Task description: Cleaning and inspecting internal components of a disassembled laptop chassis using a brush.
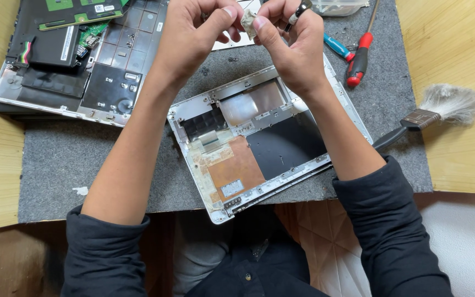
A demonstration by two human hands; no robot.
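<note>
Nearest you, the white laptop shell (259, 159) lies tilted on the grey felt mat (61, 165), its near corner overhanging the mat's edge above your lap; this shell serves as the landmark. It is already stripped: no board, fan or battery shows inside, only a copper-coloured foil sheet (232, 165) at its near-left, a black liner at its right, and a silvery film panel toward its far edge. Right of the shell, a dusting brush (435, 113) lies with its handle on the mat and its bristles on the wooden surface (457, 49). Above the shell's far edge, your left hand (191, 38) and right hand (292, 49) meet; the fingers of both are pressed together in a pinch on one small pale scrap of foil or tape (248, 22), held in the air and apparently being peeled or worked apart. The right hand also seems to hold a slim dark tool, though its kind cannot be told. Beyond the shell to the right lie a red-handled screwdriver (358, 58) and a blue-handled one (337, 47), both set down. Beyond it to the left rests a second opened laptop base (72, 71), its black shielding and green circuit boards exposed. Judged from this, disassembly looks well advanced, with the foil layers in the shell not yet lifted.
</note>
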